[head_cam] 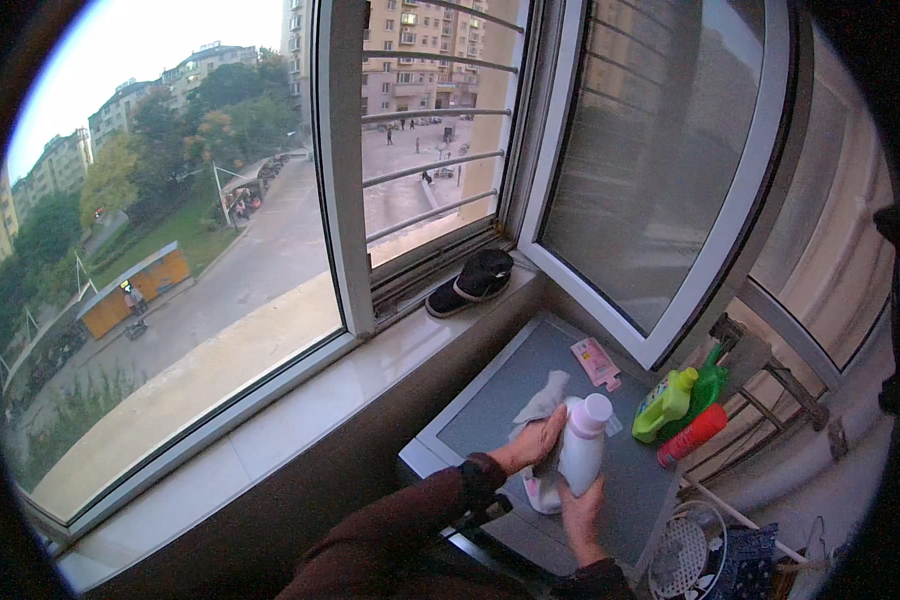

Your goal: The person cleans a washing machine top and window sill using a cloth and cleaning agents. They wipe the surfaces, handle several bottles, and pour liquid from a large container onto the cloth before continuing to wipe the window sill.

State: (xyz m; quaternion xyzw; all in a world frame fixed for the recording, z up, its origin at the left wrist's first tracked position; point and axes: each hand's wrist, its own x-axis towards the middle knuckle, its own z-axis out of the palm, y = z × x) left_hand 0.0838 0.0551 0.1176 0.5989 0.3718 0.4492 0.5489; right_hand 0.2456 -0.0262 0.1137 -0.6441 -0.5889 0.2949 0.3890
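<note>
A white plastic bottle with a pale pink cap is held upright between my two hands, above a grey-topped cabinet or appliance. My left hand is at its left side, with the fingers partly hidden behind it. Low on its right side, my right hand grips the bottle. A whitish cloth lies just beyond my left hand. Below the hands shows part of another white item with pink marks, mostly covered. A pink packet lies flat near the far corner of the top.
A green bottle, a darker green container and a red can stand at the right edge. Black shoes rest on the white windowsill. An open window sash reaches over the far corner. Lower right is a metal strainer.
</note>
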